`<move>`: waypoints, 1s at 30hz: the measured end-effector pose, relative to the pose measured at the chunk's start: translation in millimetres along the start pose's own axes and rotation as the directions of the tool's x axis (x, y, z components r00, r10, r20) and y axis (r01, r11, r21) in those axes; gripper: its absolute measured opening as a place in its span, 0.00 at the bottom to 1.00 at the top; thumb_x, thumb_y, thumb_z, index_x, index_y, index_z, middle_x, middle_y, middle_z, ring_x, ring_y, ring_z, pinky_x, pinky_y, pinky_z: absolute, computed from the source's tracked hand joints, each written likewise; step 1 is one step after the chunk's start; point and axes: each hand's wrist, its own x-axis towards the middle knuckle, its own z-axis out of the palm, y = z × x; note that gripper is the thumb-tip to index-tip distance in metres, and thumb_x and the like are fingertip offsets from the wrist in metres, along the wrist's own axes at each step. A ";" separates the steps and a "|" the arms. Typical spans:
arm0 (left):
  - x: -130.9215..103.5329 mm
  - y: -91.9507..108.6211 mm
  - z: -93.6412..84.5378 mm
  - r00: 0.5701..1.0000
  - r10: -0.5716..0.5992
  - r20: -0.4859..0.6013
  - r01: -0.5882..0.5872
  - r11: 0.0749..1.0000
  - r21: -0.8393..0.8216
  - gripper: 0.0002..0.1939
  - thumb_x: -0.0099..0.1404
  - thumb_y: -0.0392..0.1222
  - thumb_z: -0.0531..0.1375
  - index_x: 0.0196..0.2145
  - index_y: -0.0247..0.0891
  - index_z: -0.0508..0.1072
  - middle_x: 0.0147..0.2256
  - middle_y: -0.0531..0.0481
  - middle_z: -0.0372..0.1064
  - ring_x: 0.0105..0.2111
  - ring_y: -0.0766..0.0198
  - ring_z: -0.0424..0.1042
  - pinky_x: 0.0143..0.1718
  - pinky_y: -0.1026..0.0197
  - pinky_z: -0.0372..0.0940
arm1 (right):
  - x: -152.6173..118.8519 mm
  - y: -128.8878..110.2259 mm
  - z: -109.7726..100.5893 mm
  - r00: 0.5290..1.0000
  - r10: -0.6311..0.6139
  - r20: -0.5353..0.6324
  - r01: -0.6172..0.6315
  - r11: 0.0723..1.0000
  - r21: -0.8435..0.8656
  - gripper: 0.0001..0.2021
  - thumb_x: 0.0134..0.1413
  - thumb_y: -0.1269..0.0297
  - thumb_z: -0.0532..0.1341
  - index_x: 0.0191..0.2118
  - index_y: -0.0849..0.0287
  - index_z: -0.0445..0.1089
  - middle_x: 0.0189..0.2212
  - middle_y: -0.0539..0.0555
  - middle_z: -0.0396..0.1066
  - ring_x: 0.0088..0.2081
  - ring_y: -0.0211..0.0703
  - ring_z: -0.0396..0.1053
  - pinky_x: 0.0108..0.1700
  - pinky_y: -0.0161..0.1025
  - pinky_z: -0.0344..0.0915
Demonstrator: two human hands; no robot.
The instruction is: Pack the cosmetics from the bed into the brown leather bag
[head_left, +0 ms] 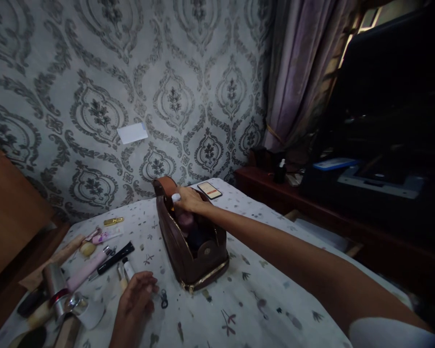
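Note:
A dark brown zippered cosmetic bag [169,241] stands unzipped on the patterned bedsheet, with dark items inside it. My right hand [189,199] reaches into its far end, fingers closed around a small white-capped container [176,197]; the container's lower part is hidden. My left hand [137,292] rests near the bag's left side, palm turned up, fingers loosely bent and apart, with nothing in it. Close to its fingers lie a white tube [128,267], a small dark ring-like item [164,298] and a black tube [116,258].
Several cosmetics spread over the left of the bed, among them a pink tube [85,270], a silver cylinder [54,282] and a gold item [113,221]. A phone [210,190] lies behind the bag. A dark red desk [250,181] flanks the bed's right side.

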 end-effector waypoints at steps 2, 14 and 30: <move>-0.3 -0.3 0.1 1.000 0.007 -0.002 -0.007 1.000 0.000 0.24 0.49 0.59 0.69 0.37 0.39 0.76 0.34 0.45 0.74 0.32 0.58 0.71 0.21 0.66 0.60 | -0.4 -0.1 -0.3 1.000 -0.008 -0.003 0.008 1.000 -0.004 0.14 0.56 0.63 0.62 0.48 0.59 0.71 0.47 0.60 0.75 0.49 0.52 0.73 0.41 0.38 0.68; -0.1 -1.7 0.6 1.000 0.010 -0.017 -0.010 1.000 -0.001 0.24 0.48 0.59 0.70 0.37 0.40 0.76 0.34 0.45 0.74 0.31 0.57 0.71 0.21 0.65 0.59 | -0.8 0.8 -0.9 1.000 -0.019 0.023 0.019 1.000 0.006 0.16 0.55 0.63 0.63 0.49 0.56 0.70 0.48 0.58 0.75 0.50 0.53 0.72 0.42 0.38 0.66; -0.9 1.7 3.7 0.999 0.029 -0.027 -0.028 0.999 0.017 0.25 0.47 0.60 0.70 0.36 0.40 0.76 0.32 0.45 0.74 0.30 0.57 0.72 0.19 0.65 0.59 | 5.4 5.6 4.0 0.999 -0.037 0.015 0.037 0.999 0.021 0.16 0.58 0.63 0.60 0.52 0.57 0.69 0.49 0.58 0.74 0.50 0.50 0.72 0.44 0.38 0.65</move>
